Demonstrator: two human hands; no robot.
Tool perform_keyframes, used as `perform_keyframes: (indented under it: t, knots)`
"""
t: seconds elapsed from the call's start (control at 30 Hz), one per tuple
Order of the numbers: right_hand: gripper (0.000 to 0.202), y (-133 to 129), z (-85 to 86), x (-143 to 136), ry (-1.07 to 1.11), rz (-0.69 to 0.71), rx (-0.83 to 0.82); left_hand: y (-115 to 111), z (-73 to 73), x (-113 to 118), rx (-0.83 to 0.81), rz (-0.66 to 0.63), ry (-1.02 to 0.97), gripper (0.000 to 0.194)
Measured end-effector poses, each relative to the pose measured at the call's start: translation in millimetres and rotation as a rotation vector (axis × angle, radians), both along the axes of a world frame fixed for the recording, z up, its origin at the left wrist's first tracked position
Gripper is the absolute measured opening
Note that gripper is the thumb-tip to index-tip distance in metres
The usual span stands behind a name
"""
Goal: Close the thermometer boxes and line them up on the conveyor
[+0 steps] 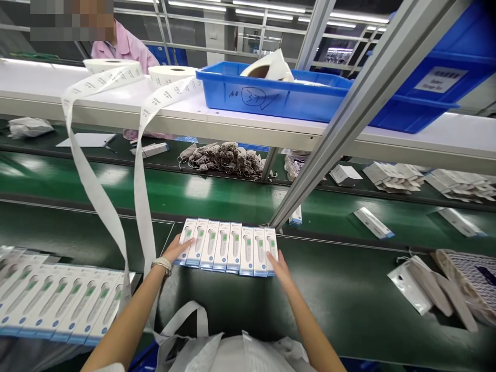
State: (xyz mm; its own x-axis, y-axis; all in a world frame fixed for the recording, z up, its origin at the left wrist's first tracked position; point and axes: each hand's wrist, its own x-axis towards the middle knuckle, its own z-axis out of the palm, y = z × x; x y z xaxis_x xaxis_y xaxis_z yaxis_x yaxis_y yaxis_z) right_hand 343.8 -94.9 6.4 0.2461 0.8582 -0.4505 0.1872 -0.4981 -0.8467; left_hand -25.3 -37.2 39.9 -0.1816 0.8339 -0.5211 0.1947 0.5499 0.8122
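A row of several white-and-blue thermometer boxes (229, 247) lies side by side on the dark green bench, each printed with a thermometer that has a green screen. My left hand (176, 251) grips the row's left end, its thumb on top of the outermost box. At the right end my right hand (279, 267) presses against the last box with its fingers. Between them the two hands squeeze the row together. Another row of similar boxes (64, 299) lies at the lower left, beside my left forearm.
Two label rolls (112, 64) trail long strips (93, 186) down past my left arm. A blue bin (271, 98) stands on the shelf. A slanted metal post (329, 139) rises right of the boxes. Single boxes (372, 223) lie on the green conveyor (232, 194); a person in pink is beyond.
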Motion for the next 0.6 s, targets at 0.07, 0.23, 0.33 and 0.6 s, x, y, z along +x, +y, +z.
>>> perform_keyframes:
  t: [0.07, 0.23, 0.33, 0.6]
  knots:
    - [0.063, 8.7, 1.6, 5.4, 0.077, 0.054, -0.047, -2.0, -2.1, -2.9, -0.012, -0.048, -0.065, 0.061]
    - [0.059, 17.2, 3.0, 8.4, 0.115, 0.071, -0.128, -6.2, -10.8, -8.4, -0.042, -0.136, -0.095, 0.066]
    - [0.062, -2.0, 3.9, 9.2, 0.063, 0.054, -0.207, -17.8, -14.6, -9.6, -0.049, -0.183, -0.070, 0.070]
    - [0.072, -64.0, 10.0, 20.3, -0.127, 0.012, -0.276, -89.4, -24.0, -13.4, -0.019, -0.315, 0.183, 0.060]
